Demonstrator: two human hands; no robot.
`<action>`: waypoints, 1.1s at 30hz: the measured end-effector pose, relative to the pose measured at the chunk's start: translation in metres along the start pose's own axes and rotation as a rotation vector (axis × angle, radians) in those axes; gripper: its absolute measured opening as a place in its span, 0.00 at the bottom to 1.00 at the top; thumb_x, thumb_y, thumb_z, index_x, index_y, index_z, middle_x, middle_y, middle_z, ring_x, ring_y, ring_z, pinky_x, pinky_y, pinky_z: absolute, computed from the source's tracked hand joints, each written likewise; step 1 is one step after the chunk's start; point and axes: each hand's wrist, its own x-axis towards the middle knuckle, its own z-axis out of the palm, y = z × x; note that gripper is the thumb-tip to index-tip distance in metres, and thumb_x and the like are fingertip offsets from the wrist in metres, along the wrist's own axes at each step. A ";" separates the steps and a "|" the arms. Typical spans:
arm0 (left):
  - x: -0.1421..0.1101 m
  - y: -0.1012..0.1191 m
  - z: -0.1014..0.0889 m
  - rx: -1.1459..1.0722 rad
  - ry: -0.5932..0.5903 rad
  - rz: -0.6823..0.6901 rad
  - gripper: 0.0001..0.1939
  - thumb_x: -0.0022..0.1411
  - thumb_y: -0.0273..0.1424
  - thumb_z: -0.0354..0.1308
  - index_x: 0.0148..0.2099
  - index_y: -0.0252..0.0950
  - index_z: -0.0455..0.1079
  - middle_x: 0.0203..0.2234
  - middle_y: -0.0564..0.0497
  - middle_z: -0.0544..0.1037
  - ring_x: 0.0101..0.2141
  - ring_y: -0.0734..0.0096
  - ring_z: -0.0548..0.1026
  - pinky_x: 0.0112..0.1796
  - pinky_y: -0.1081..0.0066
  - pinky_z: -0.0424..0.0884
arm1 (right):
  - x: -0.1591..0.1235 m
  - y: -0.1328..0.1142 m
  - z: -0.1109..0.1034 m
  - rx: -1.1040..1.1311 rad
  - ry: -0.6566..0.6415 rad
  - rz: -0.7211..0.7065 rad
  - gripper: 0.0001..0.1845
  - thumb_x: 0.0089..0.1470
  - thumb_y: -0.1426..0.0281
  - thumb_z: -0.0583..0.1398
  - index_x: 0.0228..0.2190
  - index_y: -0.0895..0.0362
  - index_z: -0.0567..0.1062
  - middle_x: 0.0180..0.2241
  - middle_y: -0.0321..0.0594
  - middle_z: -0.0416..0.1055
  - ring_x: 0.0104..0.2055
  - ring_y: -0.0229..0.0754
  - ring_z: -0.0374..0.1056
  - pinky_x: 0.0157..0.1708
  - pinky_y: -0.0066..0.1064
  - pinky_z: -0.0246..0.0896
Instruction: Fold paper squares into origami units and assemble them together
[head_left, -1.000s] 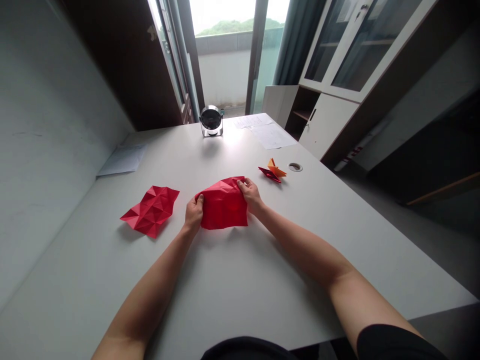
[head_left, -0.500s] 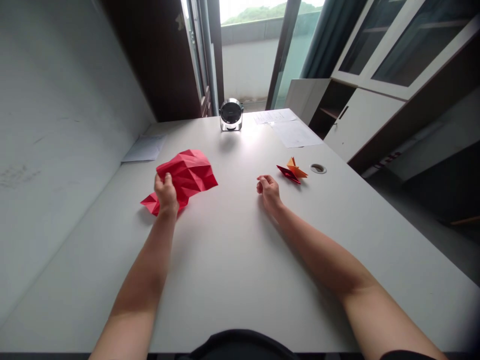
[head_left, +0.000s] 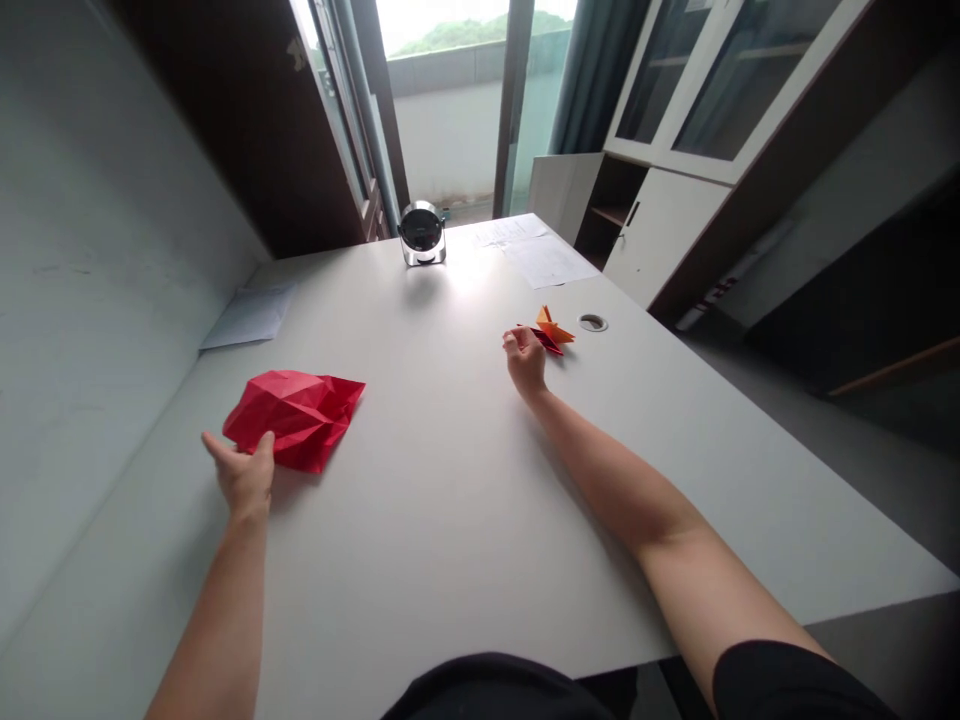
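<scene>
On the left side of the table lies a creased red paper sheet (head_left: 296, 415), crumpled into raised folds. My left hand (head_left: 244, 470) is at its near-left edge with thumb and fingers spread apart; the paper hides part of the fingers, and I see no grip on it. My right hand (head_left: 526, 360) hovers low over the table with its fingers curled in, and nothing shows in them. Just behind it sit a dark red folded paper piece (head_left: 549, 342), partly covered by the hand, and an orange folded paper piece (head_left: 553, 326) touching it.
A round black-faced device (head_left: 422, 232) on a silver stand is at the far edge of the white table (head_left: 420, 520). White papers (head_left: 551, 262) lie at the back right, another sheet (head_left: 251, 315) by the left wall. A round cable hole (head_left: 593, 323) is beside the orange piece.
My left hand has brought the red paper down and left, and its fingers have spread. My right hand has come closer to the folded paper pieces. The view has turned to the right.
</scene>
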 end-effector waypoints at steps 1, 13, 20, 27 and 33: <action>-0.003 0.002 -0.004 0.026 0.074 -0.039 0.53 0.60 0.49 0.58 0.72 0.26 0.34 0.51 0.33 0.70 0.58 0.40 0.65 0.57 0.45 0.64 | 0.007 0.002 -0.009 -0.128 0.054 -0.069 0.12 0.62 0.61 0.52 0.34 0.55 0.71 0.33 0.42 0.71 0.38 0.46 0.67 0.40 0.36 0.63; 0.000 0.067 0.026 0.261 -0.255 0.420 0.40 0.63 0.54 0.51 0.70 0.37 0.56 0.68 0.35 0.56 0.67 0.42 0.51 0.63 0.43 0.50 | 0.034 0.053 -0.049 -0.883 0.128 0.063 0.14 0.57 0.68 0.56 0.44 0.60 0.73 0.46 0.56 0.67 0.49 0.57 0.60 0.49 0.45 0.53; -0.006 0.057 0.053 0.325 -0.428 0.369 0.43 0.61 0.57 0.51 0.70 0.36 0.56 0.70 0.34 0.52 0.69 0.40 0.47 0.63 0.37 0.43 | 0.032 0.053 -0.046 -0.840 0.029 0.110 0.10 0.57 0.71 0.56 0.37 0.59 0.76 0.41 0.53 0.72 0.45 0.53 0.65 0.47 0.42 0.55; -0.001 0.076 0.051 0.213 -0.294 0.442 0.34 0.64 0.46 0.51 0.66 0.32 0.60 0.65 0.34 0.61 0.65 0.44 0.56 0.63 0.47 0.49 | -0.007 0.024 0.003 -0.463 -0.199 0.028 0.09 0.58 0.68 0.56 0.35 0.55 0.76 0.35 0.42 0.74 0.36 0.46 0.68 0.38 0.34 0.59; -0.054 0.161 0.070 -0.352 -0.345 0.683 0.21 0.66 0.39 0.55 0.58 0.39 0.70 0.57 0.41 0.69 0.59 0.48 0.64 0.62 0.55 0.53 | -0.057 -0.010 0.043 -0.390 -0.407 -0.156 0.06 0.58 0.68 0.58 0.33 0.51 0.76 0.33 0.38 0.74 0.34 0.43 0.67 0.35 0.32 0.57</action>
